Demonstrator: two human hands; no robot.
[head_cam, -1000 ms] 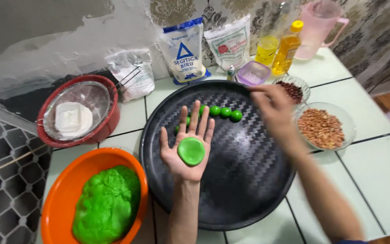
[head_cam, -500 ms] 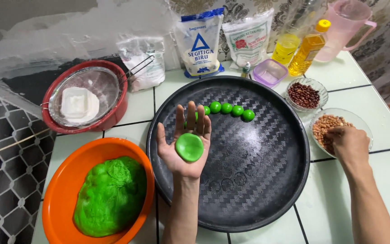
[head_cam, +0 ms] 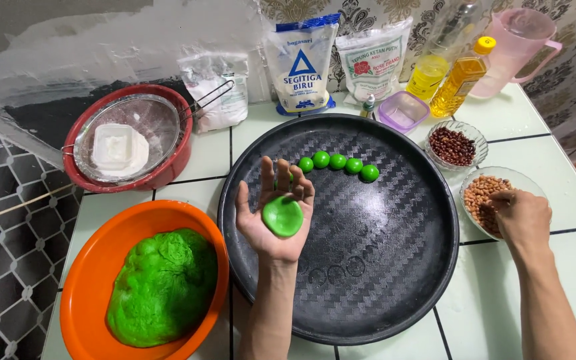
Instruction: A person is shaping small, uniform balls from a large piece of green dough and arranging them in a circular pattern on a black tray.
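In the glass peanut bowl (head_cam: 501,193), right hand (head_cam: 520,215) pinching; left hand (head_cam: 276,217) open, cupping dough disc (head_cam: 283,216).

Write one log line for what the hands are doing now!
left hand: holds flat green dough over tray | right hand: in peanut bowl | balls: row on tray

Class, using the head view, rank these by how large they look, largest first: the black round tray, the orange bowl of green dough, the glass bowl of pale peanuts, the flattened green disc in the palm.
1. black round tray
2. orange bowl
3. glass bowl of pale peanuts
4. flattened green disc, held up in the left hand, nearer the camera, yet clearly smallest.
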